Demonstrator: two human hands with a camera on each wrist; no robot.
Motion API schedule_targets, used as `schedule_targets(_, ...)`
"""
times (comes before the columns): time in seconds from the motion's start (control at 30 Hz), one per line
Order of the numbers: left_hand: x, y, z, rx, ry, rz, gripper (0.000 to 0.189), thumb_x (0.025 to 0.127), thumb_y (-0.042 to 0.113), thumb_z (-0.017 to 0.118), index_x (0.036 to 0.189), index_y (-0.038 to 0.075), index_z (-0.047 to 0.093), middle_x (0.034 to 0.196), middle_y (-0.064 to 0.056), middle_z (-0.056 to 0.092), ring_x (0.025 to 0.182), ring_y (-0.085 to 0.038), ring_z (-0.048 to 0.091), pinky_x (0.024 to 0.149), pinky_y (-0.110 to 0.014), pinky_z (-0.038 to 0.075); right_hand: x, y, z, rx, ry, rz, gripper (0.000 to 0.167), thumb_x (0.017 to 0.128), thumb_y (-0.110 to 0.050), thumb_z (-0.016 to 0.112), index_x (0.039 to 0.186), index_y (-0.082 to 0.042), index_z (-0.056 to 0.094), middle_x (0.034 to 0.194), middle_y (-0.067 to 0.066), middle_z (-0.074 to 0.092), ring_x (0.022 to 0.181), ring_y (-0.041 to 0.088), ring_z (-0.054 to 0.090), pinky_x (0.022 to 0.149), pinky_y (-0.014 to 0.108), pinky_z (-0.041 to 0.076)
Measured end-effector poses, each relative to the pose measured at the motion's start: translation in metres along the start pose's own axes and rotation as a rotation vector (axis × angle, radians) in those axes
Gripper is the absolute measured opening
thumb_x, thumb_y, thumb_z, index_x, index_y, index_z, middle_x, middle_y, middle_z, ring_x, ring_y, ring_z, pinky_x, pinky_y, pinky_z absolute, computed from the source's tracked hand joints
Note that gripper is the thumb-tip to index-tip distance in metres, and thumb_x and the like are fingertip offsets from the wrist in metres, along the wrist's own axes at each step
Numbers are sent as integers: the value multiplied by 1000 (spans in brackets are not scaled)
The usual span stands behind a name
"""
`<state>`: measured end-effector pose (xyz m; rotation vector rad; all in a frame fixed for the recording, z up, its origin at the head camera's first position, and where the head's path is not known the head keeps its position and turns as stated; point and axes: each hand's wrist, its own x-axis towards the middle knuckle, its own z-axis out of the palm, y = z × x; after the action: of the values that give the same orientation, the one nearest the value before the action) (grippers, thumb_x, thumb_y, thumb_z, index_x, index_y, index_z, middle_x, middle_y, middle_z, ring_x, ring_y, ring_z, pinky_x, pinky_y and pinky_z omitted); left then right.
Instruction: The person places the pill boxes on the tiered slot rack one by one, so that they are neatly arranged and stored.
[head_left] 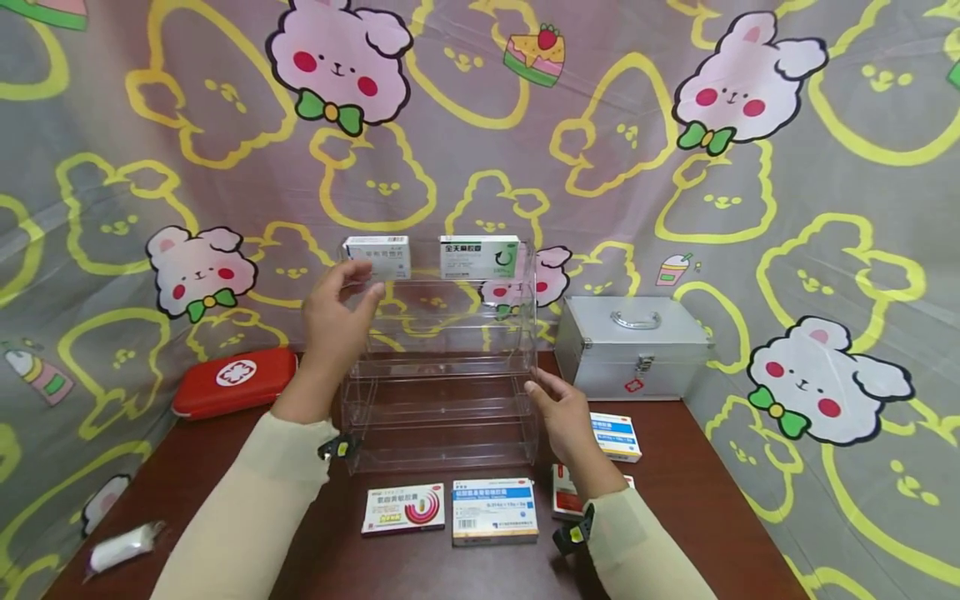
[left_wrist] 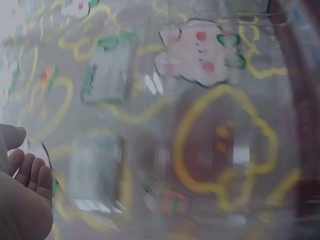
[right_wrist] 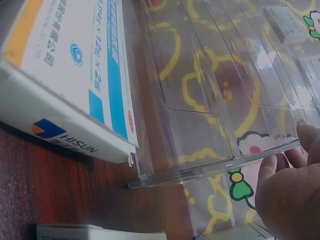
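A clear plastic tiered rack (head_left: 442,367) stands upright on the dark wooden table. On its top tier sit a white medicine box (head_left: 390,262) at the left and a green-and-white medicine box (head_left: 480,258) at the right. My left hand (head_left: 337,308) is raised beside the white box, its fingers loosely bent with nothing between them; the left wrist view shows a gap between the fingers (left_wrist: 32,172) and that box (left_wrist: 97,170). Lower down, my right hand (head_left: 566,417) grips the rack's right side edge, thumb in front and fingers on the outer side.
Two medicine boxes, one with a pink swirl (head_left: 402,508) and one blue-and-white (head_left: 495,512), lie before the rack. Another blue-and-white box (head_left: 618,437) and a red-and-white box (head_left: 564,492) lie near my right forearm. Behind are a red first-aid case (head_left: 255,387) and a silver case (head_left: 637,354).
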<state>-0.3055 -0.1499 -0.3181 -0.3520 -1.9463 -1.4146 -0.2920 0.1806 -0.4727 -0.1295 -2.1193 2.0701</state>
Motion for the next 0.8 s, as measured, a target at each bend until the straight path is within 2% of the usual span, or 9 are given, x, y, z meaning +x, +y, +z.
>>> schedule_targets(0.07,-16,-17,-15,-56,62,-94,39,100,6,77,135,-8,67,132,-26,70,122,-28,69,115,-39,54,0,0,1,1,-1,3,44,103,-15,78,145,-6,70,140,21,72,104,15,72,87,27,64)
schedule_targets(0.17,-39,-46,-32,-142,129,-230,43,100,6,78,138,-9,65,135,-21,71,122,-15,68,112,-24,53,0,0,1,5,-2,7,44,103,-15,77,145,-5,70,139,22,72,109,24,73,85,28,64)
schedule_targets(0.27,-62,-73,-39,-223,142,-338,46,101,4,76,143,-9,62,137,-11,69,123,-7,66,105,-12,52,0,0,-1,-4,-2,7,45,103,-16,77,146,-6,70,141,21,71,110,24,72,84,24,63)
schedule_targets(0.33,-76,-88,-38,-273,121,-391,49,101,2,75,146,-9,60,141,-13,68,126,-7,65,102,-9,52,0,0,-3,-12,-1,9,45,103,-17,77,146,-7,70,143,20,71,110,19,71,84,21,62)
schedule_targets(0.47,-98,-109,-28,-328,51,-459,55,102,1,74,153,-7,56,157,-23,59,143,-17,60,101,-8,52,2,1,-7,-21,-3,0,46,104,-18,77,147,-7,69,147,20,69,107,11,68,84,18,60)
schedule_targets(0.53,-105,-115,-23,-357,38,-481,58,102,0,74,156,-5,54,163,-25,54,151,-25,54,102,-8,52,2,1,-7,-13,-2,-5,46,104,-17,77,147,-7,68,146,20,69,107,10,69,84,18,61)
schedule_targets(0.6,-111,-120,-19,-389,53,-499,58,101,-3,74,156,-5,55,163,-23,54,154,-31,50,101,-9,53,2,1,-6,-5,-2,-14,46,103,-17,77,147,-5,68,146,21,69,106,10,69,84,19,61)
schedule_targets(0.67,-116,-125,-16,-423,86,-520,58,99,-6,74,154,-6,55,159,-19,59,153,-30,52,101,-11,55,2,2,-4,2,-1,-18,46,103,-16,77,147,-4,68,145,23,69,105,10,70,84,20,61)
schedule_targets(0.8,-124,-129,-14,-469,137,-558,57,99,-9,73,153,-8,56,146,-2,69,144,-17,60,101,-13,56,1,3,-2,4,1,-13,45,103,-14,77,147,-3,68,145,24,69,104,10,70,83,20,61)
